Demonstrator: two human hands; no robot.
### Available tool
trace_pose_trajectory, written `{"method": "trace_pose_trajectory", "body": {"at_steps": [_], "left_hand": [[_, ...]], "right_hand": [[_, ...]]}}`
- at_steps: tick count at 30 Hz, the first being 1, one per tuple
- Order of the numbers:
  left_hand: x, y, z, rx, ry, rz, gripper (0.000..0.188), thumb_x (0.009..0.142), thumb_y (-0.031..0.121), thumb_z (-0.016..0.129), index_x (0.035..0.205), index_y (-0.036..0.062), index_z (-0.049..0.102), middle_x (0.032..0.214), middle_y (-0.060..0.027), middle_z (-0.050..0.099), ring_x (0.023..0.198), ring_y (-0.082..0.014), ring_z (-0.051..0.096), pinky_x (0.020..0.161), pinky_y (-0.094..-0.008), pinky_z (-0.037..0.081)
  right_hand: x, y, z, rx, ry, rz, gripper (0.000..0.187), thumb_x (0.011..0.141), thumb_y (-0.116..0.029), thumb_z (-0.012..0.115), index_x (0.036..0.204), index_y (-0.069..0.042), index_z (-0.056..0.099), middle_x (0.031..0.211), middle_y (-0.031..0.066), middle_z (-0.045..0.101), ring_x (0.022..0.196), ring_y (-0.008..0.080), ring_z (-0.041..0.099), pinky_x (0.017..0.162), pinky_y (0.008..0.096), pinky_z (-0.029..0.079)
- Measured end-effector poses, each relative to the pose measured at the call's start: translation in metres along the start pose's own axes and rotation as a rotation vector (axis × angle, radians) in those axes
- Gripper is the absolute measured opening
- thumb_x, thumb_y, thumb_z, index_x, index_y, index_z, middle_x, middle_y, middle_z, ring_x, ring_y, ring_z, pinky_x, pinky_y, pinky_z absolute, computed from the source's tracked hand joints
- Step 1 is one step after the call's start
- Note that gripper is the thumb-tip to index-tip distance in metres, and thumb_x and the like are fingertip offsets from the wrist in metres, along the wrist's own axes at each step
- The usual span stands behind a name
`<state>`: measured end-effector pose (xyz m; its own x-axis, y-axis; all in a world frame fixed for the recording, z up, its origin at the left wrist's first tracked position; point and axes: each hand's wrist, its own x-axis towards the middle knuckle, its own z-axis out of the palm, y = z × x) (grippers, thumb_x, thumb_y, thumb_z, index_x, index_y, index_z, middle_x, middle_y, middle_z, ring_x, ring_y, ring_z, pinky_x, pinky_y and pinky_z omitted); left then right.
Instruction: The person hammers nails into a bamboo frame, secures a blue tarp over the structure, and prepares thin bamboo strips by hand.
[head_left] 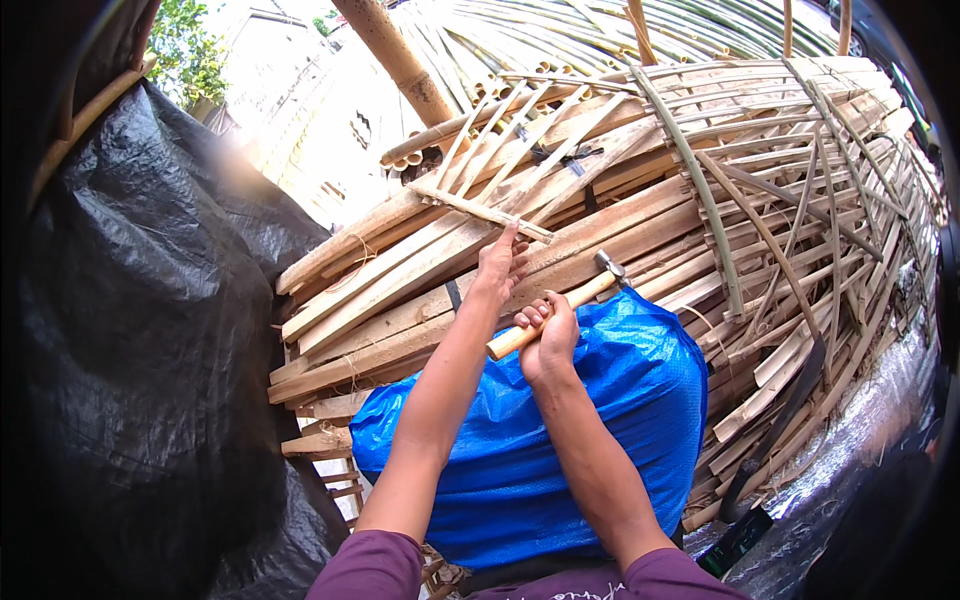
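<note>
Hammer (592, 290) clasped mid-handle by right grip (550, 340), head up-right of it; bamboo strip (474, 208) at fingertips of left grip (497, 268), pinch unclear. Hold strip steady, keep hammer head clear of fingers.

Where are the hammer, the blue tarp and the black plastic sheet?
Hammer (594, 290), head view: the wooden handle.
Blue tarp (638, 395), head view: its right-hand half.
Black plastic sheet (150, 350), head view: the middle of its surface.

The person in front of me wears a plum-purple shirt (500, 593) with plain short sleeves (372, 566) that leave both forearms (600, 455) bare. White looping script (585, 596) runs across the front, only partly in sight. Left hand (500, 264) and right hand (553, 337) are bare too.
</note>
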<state>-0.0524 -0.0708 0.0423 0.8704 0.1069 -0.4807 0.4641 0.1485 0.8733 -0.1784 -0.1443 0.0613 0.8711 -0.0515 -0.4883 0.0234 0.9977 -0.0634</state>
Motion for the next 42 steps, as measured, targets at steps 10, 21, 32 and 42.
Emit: {"method": "trace_pose_trajectory", "body": {"at_steps": [10, 21, 32, 42], "left_hand": [[0.034, -0.005, 0.014, -0.102, 0.129, 0.000, 0.027, 0.077, 0.036, 0.080, 0.081, 0.0142, 0.064, 0.077, 0.0001, 0.065, 0.068, -0.0106, 0.057, 0.059, -0.0269, 0.046], [0.007, 0.030, 0.013, -0.187, -0.029, 0.126, 0.027, 0.083, 0.036, 0.073, 0.093, 0.0142, 0.061, 0.082, 0.0001, 0.062, 0.081, -0.0155, 0.058, 0.074, -0.0318, 0.048], [0.033, 0.005, -0.002, -0.207, -0.021, 0.049, 0.016, 0.085, 0.028, 0.072, 0.089, 0.0159, 0.063, 0.080, 0.0009, 0.064, 0.080, -0.0156, 0.058, 0.073, -0.0307, 0.047], [0.050, 0.023, -0.008, -0.379, -0.024, 0.084, 0.025, 0.088, 0.036, 0.069, 0.096, 0.0146, 0.059, 0.084, -0.0005, 0.059, 0.076, -0.0149, 0.056, 0.070, -0.0318, 0.047]], "right_hand": [[0.007, -0.009, -0.002, 0.012, -0.037, 0.021, 0.018, 0.090, -0.012, 0.051, 0.082, -0.012, 0.035, 0.066, -0.0015, 0.035, 0.053, 0.0100, 0.036, 0.051, 0.0289, 0.036], [0.006, -0.009, -0.003, 0.009, -0.050, 0.026, 0.017, 0.088, -0.011, 0.052, 0.079, -0.011, 0.037, 0.066, -0.0008, 0.037, 0.054, 0.0105, 0.038, 0.052, 0.0298, 0.037], [0.002, -0.008, 0.002, -0.002, -0.042, 0.045, 0.020, 0.089, -0.010, 0.051, 0.074, -0.012, 0.039, 0.064, -0.0018, 0.036, 0.054, 0.0103, 0.037, 0.053, 0.0289, 0.035], [0.000, -0.009, 0.005, -0.007, -0.023, 0.039, 0.020, 0.090, -0.010, 0.050, 0.073, -0.012, 0.039, 0.064, -0.0017, 0.036, 0.054, 0.0105, 0.037, 0.054, 0.0292, 0.036]]}}
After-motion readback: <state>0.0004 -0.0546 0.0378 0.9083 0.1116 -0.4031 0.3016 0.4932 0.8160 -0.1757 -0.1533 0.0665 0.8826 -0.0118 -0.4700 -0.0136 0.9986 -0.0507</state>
